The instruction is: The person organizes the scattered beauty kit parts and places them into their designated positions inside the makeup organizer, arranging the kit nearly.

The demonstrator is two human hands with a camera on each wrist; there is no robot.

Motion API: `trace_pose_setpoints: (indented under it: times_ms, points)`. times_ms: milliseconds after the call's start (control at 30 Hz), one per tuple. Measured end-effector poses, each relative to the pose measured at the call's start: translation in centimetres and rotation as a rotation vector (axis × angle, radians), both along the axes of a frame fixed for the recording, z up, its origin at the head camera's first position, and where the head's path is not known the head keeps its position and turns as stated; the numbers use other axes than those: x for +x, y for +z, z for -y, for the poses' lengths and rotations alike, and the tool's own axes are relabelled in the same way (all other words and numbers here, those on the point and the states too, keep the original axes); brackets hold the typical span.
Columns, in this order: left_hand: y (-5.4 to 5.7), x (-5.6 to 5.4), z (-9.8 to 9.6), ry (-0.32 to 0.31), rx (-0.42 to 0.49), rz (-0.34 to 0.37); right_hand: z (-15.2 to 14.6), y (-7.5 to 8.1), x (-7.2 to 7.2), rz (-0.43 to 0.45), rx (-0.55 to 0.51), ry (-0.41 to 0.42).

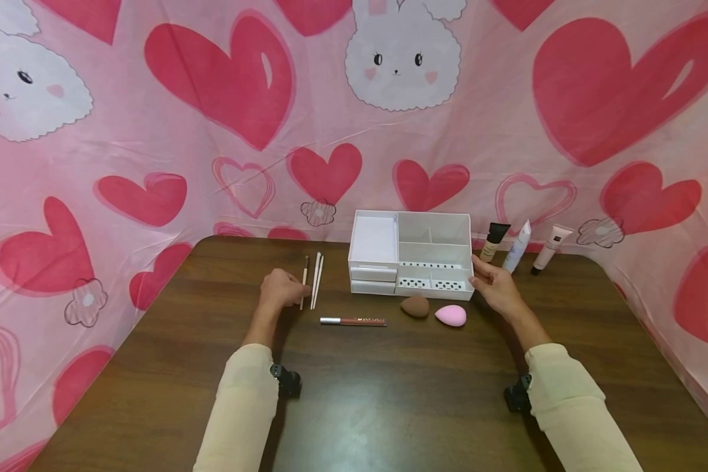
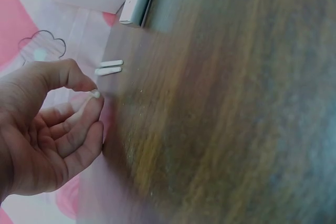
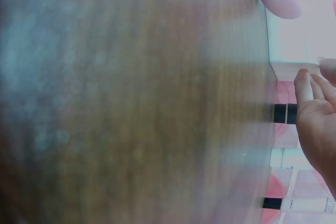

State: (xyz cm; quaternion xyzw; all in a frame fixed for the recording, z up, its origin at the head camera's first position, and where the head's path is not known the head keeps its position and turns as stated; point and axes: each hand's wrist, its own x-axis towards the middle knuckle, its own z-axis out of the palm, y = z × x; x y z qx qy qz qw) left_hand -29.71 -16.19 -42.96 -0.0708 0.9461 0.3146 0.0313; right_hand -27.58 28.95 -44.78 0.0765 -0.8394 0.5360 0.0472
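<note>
My left hand point(image 1: 280, 288) pinches a thin makeup brush point(image 1: 305, 270) with a dark tip between thumb and index finger. In the left wrist view the brush's pale rounded end point(image 2: 96, 93) peeks out at the fingertips. Just right of it lie two slender white sticks point(image 1: 316, 278). A white desk organizer point(image 1: 373, 239) with drawers and open compartments stands at the back of the table. Against its right side rests my right hand point(image 1: 498, 288), fingers mostly straight and touching the wall point(image 3: 294, 70).
A lip gloss tube point(image 1: 354, 322) lies before the organizer, with a brown sponge point(image 1: 415, 307) and a pink sponge point(image 1: 451, 316) to its right. Beyond the right hand are a black-capped tube point(image 1: 493, 242), a white tube point(image 1: 517, 248) and a pink tube point(image 1: 551, 248). A heart-patterned cloth point(image 1: 324, 118) hangs behind.
</note>
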Motion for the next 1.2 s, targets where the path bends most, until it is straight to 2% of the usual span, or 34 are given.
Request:
trace_pose_setpoints:
  times_ms: [300, 367, 533, 667, 867, 1200]
  points:
    - [0.7, 0.3, 0.2, 0.004, 0.042, -0.005, -0.1, -0.2, 0.1, -0.022, 0.020, -0.001]
    - [0.7, 0.2, 0.2, -0.002, 0.095, 0.002, -0.1, -0.2, 0.1, -0.033, 0.024, -0.001]
    - [1.0, -0.1, 0.1, 0.016, 0.323, 0.060, -0.1, -0.1, 0.1, -0.027, 0.018, 0.000]
    - [1.4, -0.2, -0.3, 0.027, 0.461, 0.089, -0.1, -0.1, 0.1, -0.024, 0.026, -0.002]
    - [1.7, -0.2, -0.7, 0.010, 0.585, 0.114, -0.1, 0.0, 0.1, -0.013, 0.019, 0.005]
    - [2.3, -0.2, -1.6, -0.058, 0.717, 0.124, -0.2, -0.2, 0.1, -0.040, -0.015, 0.011]
